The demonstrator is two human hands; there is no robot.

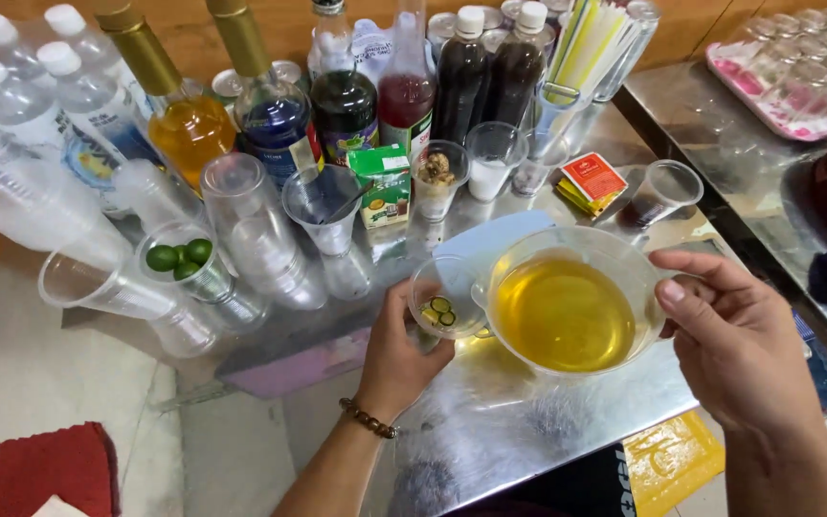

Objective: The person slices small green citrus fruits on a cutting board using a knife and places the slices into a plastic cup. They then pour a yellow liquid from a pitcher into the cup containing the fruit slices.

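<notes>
Clear plastic pitcher (567, 306), wide and round, thin-walled, holds amber-yellow liquid filled fairly high. It is held just above the counter (528, 421), tilted slightly toward a small clear plastic cup (445, 299) that touches its left side.

Right hand (734, 345): fingers closed on the pitcher's right rim, thumb over the edge. Left hand (402, 349): fingers wrapped around the small cup, which contains a few green-rimmed citrus slices (439, 311) at the bottom. A beaded bracelet (368, 418) sits on the left wrist.

Risks, as judged:
- The pitcher is held at one side only; soft plastic may flex and the liquid may slop over the near rim.
- The cup mouth is much narrower than the pitcher's; a fast tilt would likely overshoot onto the counter.
- The counter is polished metal, reflective and slick; any spill would spread.

Surroundings: empty clear cups (251, 230) lying stacked on their sides, one cup with whole green limes (182, 257), a small green carton (383, 184), glass syrup bottles (270, 105) in orange, blue, dark and red, water bottles (21, 101) at left, striped straws (591, 43) behind. A red cloth (40, 469) lies low left.
</notes>
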